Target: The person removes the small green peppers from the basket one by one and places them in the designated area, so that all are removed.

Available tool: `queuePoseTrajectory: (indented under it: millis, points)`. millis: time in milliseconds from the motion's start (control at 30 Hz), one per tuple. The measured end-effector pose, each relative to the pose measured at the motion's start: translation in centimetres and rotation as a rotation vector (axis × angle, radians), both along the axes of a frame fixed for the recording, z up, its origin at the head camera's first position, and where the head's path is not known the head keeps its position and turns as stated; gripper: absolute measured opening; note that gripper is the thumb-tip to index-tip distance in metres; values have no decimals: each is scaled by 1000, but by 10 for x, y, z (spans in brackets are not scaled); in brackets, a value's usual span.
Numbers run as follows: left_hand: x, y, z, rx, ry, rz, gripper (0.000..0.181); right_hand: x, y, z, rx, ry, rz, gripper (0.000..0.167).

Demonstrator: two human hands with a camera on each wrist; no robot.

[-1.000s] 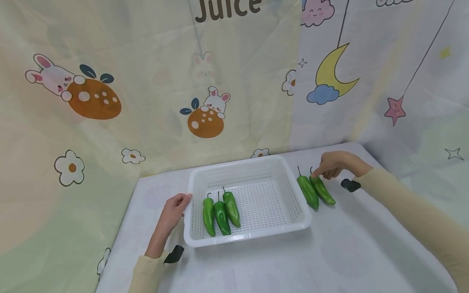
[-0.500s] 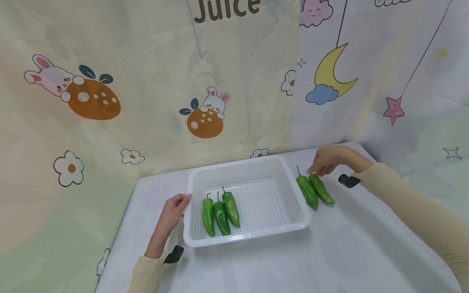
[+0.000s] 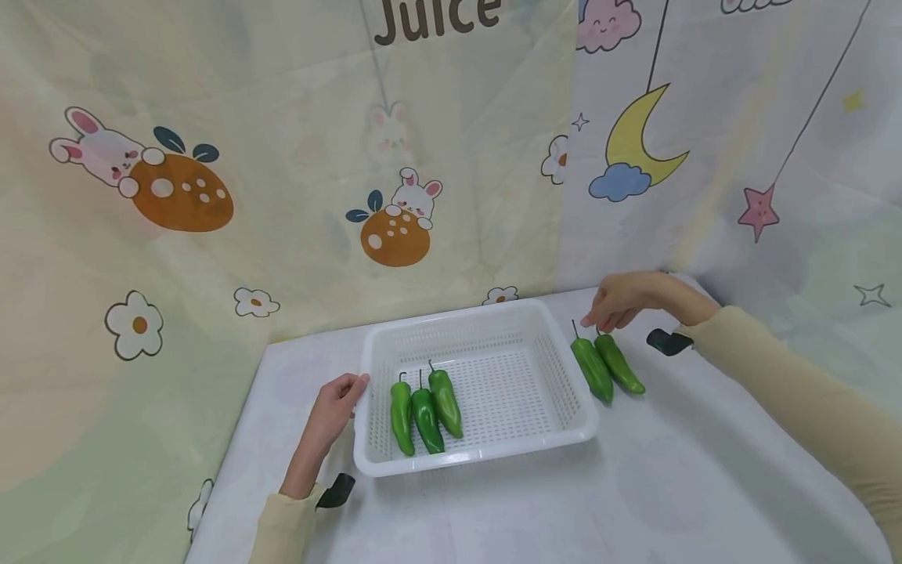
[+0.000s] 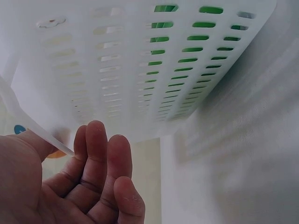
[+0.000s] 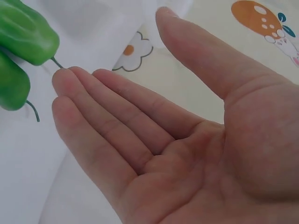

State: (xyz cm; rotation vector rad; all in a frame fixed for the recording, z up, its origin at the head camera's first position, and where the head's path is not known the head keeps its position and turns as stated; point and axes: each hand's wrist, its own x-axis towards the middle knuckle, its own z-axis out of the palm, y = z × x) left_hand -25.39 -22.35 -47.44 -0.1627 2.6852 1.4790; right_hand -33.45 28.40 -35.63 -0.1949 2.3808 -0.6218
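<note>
My left hand (image 3: 334,409) grips the left rim of a white plastic basket (image 3: 479,453), thumb on one side and curled fingers under the rim in the left wrist view. Inside the basket's left part lie three green chili peppers (image 3: 445,403), side by side, stems toward the back. Two more green peppers, a left one (image 3: 592,370) and a right one (image 3: 620,366), lie on the table to the right of the basket. Just behind their stems is my right hand (image 3: 622,301). Its palm shows bare in the right wrist view, thumb apart from nearly straight fingers; whether a fingertip touches a stem I cannot tell.
The white-covered table (image 3: 493,509) extends in front of the basket. A patterned curtain (image 3: 296,188) hangs close behind the table and along its right side. Each wrist has a black device (image 3: 337,491) near the sleeve.
My right hand has moved back and slightly left, away from the bodies of the two table peppers toward their stems. The left hand, basket and peppers look unmoved.
</note>
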Motion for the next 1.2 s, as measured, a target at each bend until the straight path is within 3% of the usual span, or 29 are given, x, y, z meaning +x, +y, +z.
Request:
queuePoseTrajectory:
  millis: [400,867,1200]
  points:
    - [0,0,0,-6,6,-2,39,-2,-18,10,9,34,2,53]
    - [1,0,2,-5,4,1,39,8,-55,19,-8,49,91,48]
    - [-1,0,-1,-1,7,2,40,12,-77,21,-30,54,101,44]
